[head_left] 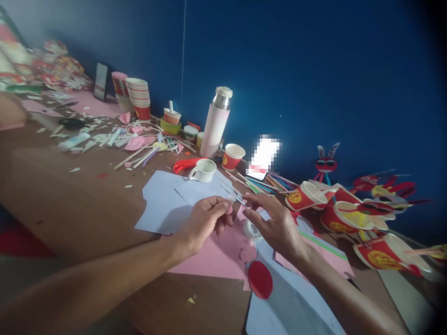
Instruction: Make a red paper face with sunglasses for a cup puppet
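The curled left hand (206,217) pinches a small pink piece (229,209); rightward, a thin pale strip (240,199) slants beside the half-bent right hand (274,221), its hold unclear.

Small, pale, narrow piece (239,198) between left hand (206,217) and right hand (274,217).

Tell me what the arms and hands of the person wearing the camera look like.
They are ordinary human ones, with no machine parts or cables. The left hand and right hand are ungloved, and both forearms are uncovered, with no sleeves in view. I see no watch, bracelet or ring, though some fingers are partly hidden.
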`<state>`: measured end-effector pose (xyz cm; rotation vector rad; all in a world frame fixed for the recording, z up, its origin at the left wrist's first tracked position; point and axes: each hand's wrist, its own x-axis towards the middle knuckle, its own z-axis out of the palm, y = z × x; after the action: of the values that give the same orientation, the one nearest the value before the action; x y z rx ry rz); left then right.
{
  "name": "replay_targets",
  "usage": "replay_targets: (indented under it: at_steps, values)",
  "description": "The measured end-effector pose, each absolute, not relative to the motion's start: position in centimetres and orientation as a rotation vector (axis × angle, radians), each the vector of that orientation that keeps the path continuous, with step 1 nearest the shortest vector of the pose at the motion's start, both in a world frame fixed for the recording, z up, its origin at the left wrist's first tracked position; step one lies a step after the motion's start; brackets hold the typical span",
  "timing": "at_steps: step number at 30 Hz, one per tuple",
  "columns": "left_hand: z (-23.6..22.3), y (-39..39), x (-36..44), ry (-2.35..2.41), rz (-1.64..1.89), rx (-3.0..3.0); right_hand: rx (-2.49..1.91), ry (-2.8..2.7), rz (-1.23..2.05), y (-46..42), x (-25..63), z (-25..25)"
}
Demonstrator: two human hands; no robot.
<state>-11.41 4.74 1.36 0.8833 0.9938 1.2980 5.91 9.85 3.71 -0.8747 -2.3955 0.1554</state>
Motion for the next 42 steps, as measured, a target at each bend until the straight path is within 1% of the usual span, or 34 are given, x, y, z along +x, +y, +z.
replay_targets:
  at_steps: [6,12,18,24,26,28,32,34,36,39,40,42]
  values:
    - [1.5,5.7,-12.5,1.115,1.588,0.918,-0.916,-2.438,0.086,12.1,2.3,3.2]
    - [1.2,6.3,-13.2,1.222,1.701,1.091,-0.898,-2.372,0.093,9.6,2.4,4.0]
    - [1.6,4.2,-11.8,1.194,1.566,1.369,-0.752,-2.351,0.104,5.4,3.2,5.1]
    - [2.0,2.8,-11.0,1.11,1.31,1.457,-0.517,-2.451,0.027,3.1,5.3,4.9]
    - [2.3,2.7,-10.6,1.087,1.228,1.464,-0.498,-2.493,0.028,2.4,6.2,5.2]
    - [2.7,2.7,-10.1,1.075,1.179,1.47,-0.594,-2.47,0.122,1.9,6.8,5.8]
    - [3.9,2.8,-8.9,1.089,1.18,1.484,-0.966,-2.352,0.469,1.2,7.3,7.1]
    - [4.5,3.0,-8.3,1.102,1.183,1.486,-1.063,-2.349,0.558,1.2,7.5,7.4]
    - [4.7,3.2,-7.9,1.113,1.181,1.47,-1.061,-2.359,0.477,1.4,8.0,7.4]
    - [4.6,3.9,-7.5,1.138,1.179,1.397,-0.978,-2.319,0.129,1.9,9.7,7.3]
    - [4.4,4.1,-7.4,1.148,1.179,1.363,-0.993,-2.313,0.037,2.1,10.5,7.2]
    - [4.2,4.4,-7.2,1.164,1.184,1.287,-1.176,-2.371,-0.051,2.9,12.0,6.9]
